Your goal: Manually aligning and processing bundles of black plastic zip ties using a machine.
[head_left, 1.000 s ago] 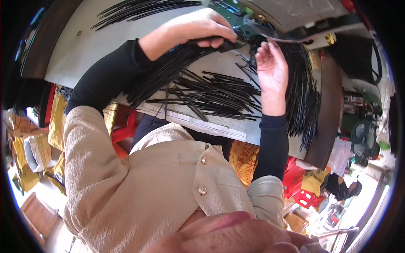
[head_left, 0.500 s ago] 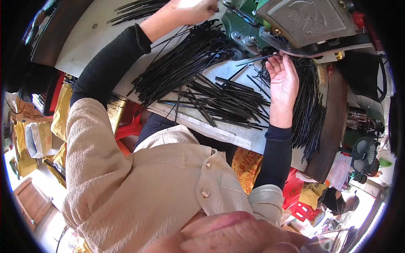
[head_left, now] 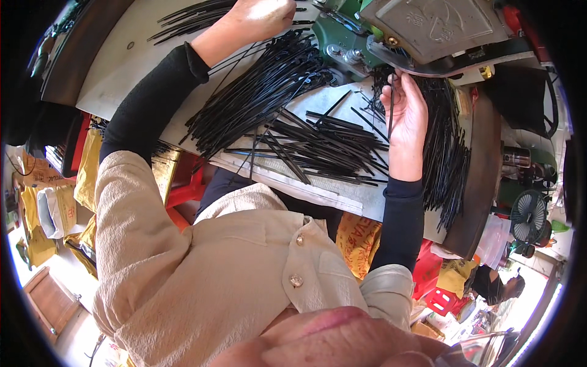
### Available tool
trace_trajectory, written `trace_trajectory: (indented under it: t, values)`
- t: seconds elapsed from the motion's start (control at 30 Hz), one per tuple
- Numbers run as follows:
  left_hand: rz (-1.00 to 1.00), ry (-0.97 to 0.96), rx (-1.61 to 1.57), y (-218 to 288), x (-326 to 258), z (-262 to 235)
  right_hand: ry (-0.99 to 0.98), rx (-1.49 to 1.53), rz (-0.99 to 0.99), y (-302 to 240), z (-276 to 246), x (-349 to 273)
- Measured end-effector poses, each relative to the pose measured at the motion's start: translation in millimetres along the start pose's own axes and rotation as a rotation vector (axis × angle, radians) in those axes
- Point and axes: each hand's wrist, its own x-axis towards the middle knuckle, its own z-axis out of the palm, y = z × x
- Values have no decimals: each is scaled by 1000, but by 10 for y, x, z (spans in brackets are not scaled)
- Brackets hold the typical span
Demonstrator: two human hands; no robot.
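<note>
Near the far edge, my left hand (head_left: pixel 266 18) is closed; whatever its fingertips hold is too cut off to make out. At the right, my right hand (head_left: pixel 408 113) turns its palm up with curled fingers and grips a thin black strip (head_left: pixel 391 104) under the machine's edge. Between my arms lies a large bundle of long thin black strips (head_left: pixel 263 92) with looped far ends. Closer to me is a loose heap of shorter black sticks (head_left: pixel 330 144). Another dark bundle (head_left: pixel 446 159) hangs beside my right wrist.
A green machine base (head_left: pixel 339 40) with bolts and a grey metal housing (head_left: pixel 437 27) stand at the far right. More black strips (head_left: pixel 189 21) lie at the far left of the white table (head_left: pixel 116 67). A fan (head_left: pixel 529 214) and another person (head_left: pixel 495 284) show at the right.
The thin strip in my right hand has swung from pointing leftward to lying lengthwise along the fingers. My left hand has shifted slightly left. The whole view has moved a little.
</note>
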Motion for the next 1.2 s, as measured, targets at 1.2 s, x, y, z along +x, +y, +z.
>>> trace_trajectory:
  t: [1.2]
  values:
    - [-94, -166, -520, 692, 49, -56, -394, -567, 142, -11, 361, -101]
